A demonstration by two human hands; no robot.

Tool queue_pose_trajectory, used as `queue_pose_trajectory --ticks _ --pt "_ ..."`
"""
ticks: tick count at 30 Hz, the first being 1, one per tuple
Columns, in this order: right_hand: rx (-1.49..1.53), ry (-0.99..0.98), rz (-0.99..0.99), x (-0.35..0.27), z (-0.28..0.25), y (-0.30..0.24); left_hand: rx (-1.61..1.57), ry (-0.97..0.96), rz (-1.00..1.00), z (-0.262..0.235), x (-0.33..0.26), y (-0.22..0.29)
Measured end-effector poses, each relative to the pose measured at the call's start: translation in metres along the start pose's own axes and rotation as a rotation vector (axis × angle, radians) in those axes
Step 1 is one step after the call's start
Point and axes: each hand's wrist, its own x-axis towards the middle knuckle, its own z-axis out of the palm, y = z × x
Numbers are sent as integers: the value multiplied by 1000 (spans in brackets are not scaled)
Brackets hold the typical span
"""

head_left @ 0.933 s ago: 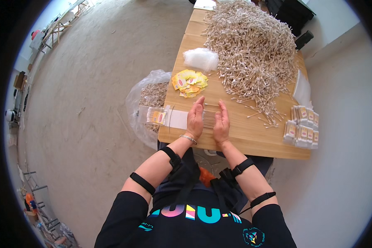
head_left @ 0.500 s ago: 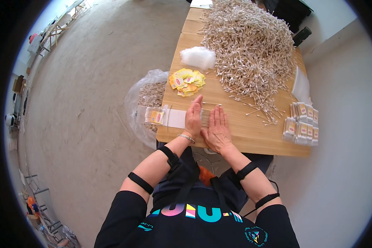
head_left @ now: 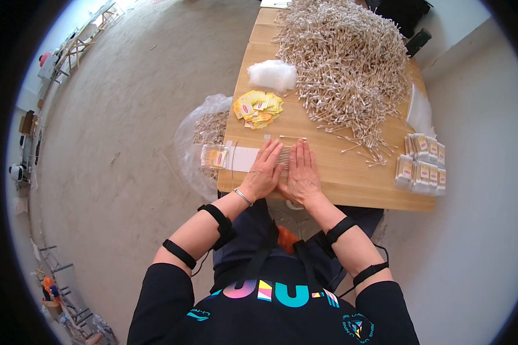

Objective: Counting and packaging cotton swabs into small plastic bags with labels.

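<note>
In the head view, the left hand (head_left: 263,171) and right hand (head_left: 303,177) are flattened with fingers straight, neither gripping, on either side of a row of swabs (head_left: 284,157) on the worktop (head_left: 357,187), its near end hidden by the thumbs. Left beyond the hands, yellow cards (head_left: 258,109) bear red oval labels, their print too small to make out; toward the body, coloured lettering crosses the shirt (head_left: 247,322), partly lost in folds. Beyond the hands, a swab heap (head_left: 345,63) runs off the upper edge.
</note>
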Motion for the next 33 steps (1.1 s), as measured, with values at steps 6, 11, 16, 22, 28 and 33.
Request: queue_pose_trajectory --ticks 6,11,16,22,28,33 --pt "17 -28 -5 0 -2 -1 210 -36 -61 9 7 -2" --pt "51 -6 -2 -1 -1 1 146 -53 -9 7 5 -6" --pt "54 -7 8 1 0 -2 180 -113 19 -1 6 -4" --pt "15 -88 13 2 -4 -1 169 -76 -5 6 5 -5" --pt "18 -150 7 1 -9 -1 162 -45 -12 7 4 -2" --pt "35 -53 -35 -1 -6 2 131 -37 -10 3 7 -1"
